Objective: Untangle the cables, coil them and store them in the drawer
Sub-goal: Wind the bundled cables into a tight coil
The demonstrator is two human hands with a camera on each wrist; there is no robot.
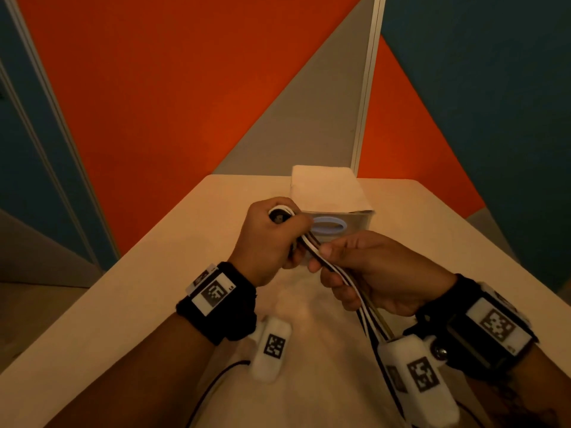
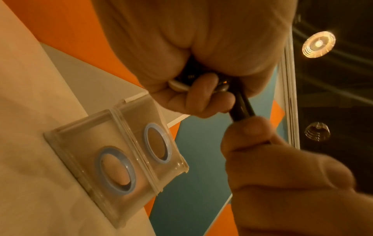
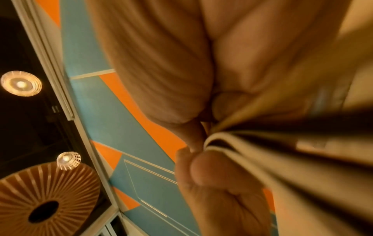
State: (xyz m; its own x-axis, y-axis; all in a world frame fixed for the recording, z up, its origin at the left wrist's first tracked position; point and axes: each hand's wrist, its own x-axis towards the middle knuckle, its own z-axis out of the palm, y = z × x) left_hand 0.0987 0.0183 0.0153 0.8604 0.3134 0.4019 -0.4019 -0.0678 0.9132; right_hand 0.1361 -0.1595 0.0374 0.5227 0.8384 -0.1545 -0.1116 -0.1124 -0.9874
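Observation:
A bundle of black and white cables point(image 1: 340, 274) runs between both hands above the table point(image 1: 160, 273). My left hand point(image 1: 272, 239) grips the upper end, where a white loop and a dark plug point(image 1: 279, 215) stick out of the fist. My right hand point(image 1: 364, 273) pinches the strands lower down; they trail past the wrist toward the near edge. In the left wrist view the left fingers point(image 2: 201, 99) curl round the black cable point(image 2: 243, 110). Blurred strands point(image 3: 262, 159) fill the right wrist view. The clear drawer unit point(image 1: 346, 196) with blue ring handles point(image 1: 328, 227) stands just behind the hands, both drawers point(image 2: 113, 153) closed.
A thin black wire point(image 1: 213, 387) lies on the table near its front edge, under my left forearm. Orange, grey and teal wall panels rise behind the table's far edge. The table's left edge point(image 1: 102, 291) drops to the floor.

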